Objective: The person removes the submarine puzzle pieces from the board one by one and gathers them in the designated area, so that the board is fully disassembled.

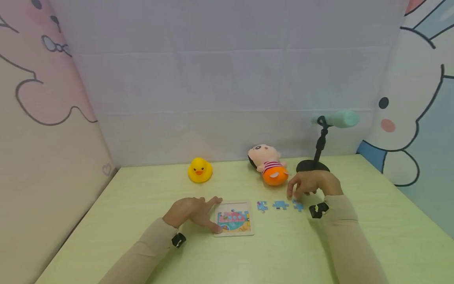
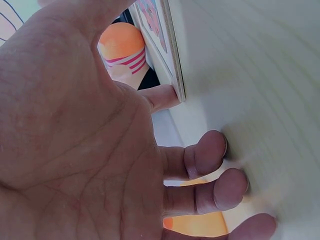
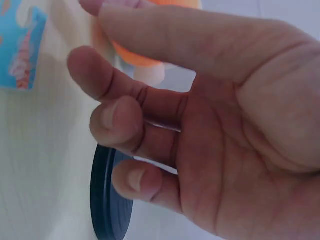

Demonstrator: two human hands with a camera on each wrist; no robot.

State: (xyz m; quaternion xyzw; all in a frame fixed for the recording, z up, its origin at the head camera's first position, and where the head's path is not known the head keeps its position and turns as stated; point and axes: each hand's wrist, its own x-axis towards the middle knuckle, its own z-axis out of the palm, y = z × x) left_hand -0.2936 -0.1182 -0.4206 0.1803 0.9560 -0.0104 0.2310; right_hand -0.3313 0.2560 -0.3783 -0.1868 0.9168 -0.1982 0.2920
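Note:
A small jigsaw puzzle board (image 1: 234, 234) with a pale frame lies flat on the table, its lower picture filled with pink and teal pieces. My left hand (image 1: 193, 213) spreads thumb and index finger along the board's left side; in the left wrist view the index fingertip meets the board's corner, and the other fingers lie off it by the tabletop. Right of the board three loose blue puzzle pieces form a row: the left piece (image 1: 262, 206), the middle piece (image 1: 279, 205) and the right piece (image 1: 298, 206). Over the right piece hovers my right hand (image 1: 310, 183), fingers loosely bent, holding nothing visible.
Behind the board sits a yellow rubber duck (image 1: 200, 170). A doll (image 1: 272, 167) with orange bottoms lies at the back. Close behind my right hand stands a black round-based stand (image 1: 320, 146) bearing a mint-green cylinder (image 1: 342, 119). A pale cloth backdrop rises along the table's rear edge.

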